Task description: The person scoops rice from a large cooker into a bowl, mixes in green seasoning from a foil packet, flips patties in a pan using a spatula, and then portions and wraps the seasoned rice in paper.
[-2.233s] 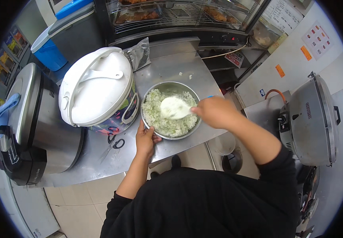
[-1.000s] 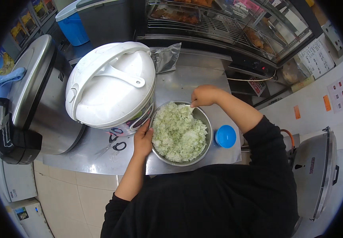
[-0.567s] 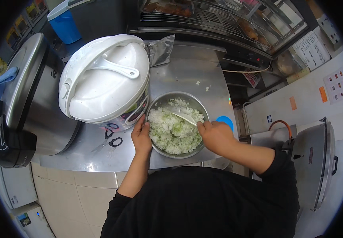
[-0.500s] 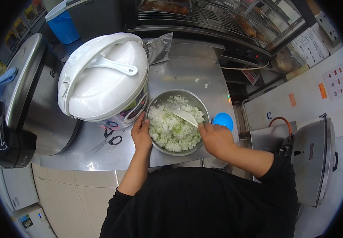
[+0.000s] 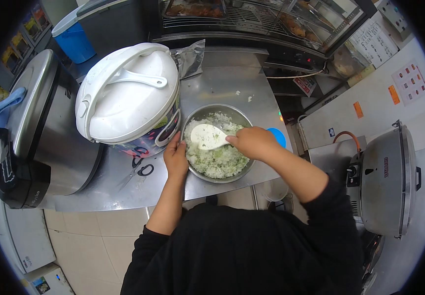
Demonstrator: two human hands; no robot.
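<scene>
A round metal bowl (image 5: 244, 118) stands on the steel counter, filled with white rice mixed with green bits (image 5: 217, 164). My left hand (image 5: 176, 158) holds the bowl by its left side, with the fingers at the rim. In my right hand (image 5: 252, 141) is the handle of a white rice paddle (image 5: 207, 136). Its broad blade lies over the left part of the rice, and grains and green bits stick to it. Just beyond my right hand, partly hidden, is a blue round item (image 5: 277, 137).
Left of the bowl stands a large white-lidded insulated pot (image 5: 129, 110), with a second white paddle (image 5: 141, 78) on its lid. Scissors (image 5: 136, 172) lie in front of it. A steel rice cooker (image 5: 62, 132) is farther left. At the back are a crumpled foil bag (image 5: 190, 60) and a food warmer (image 5: 242, 24).
My right hand has moved up and slightly left. The paddle blade has swung to the left side of the rice and now shows its broad face. My left hand stays on the bowl.
</scene>
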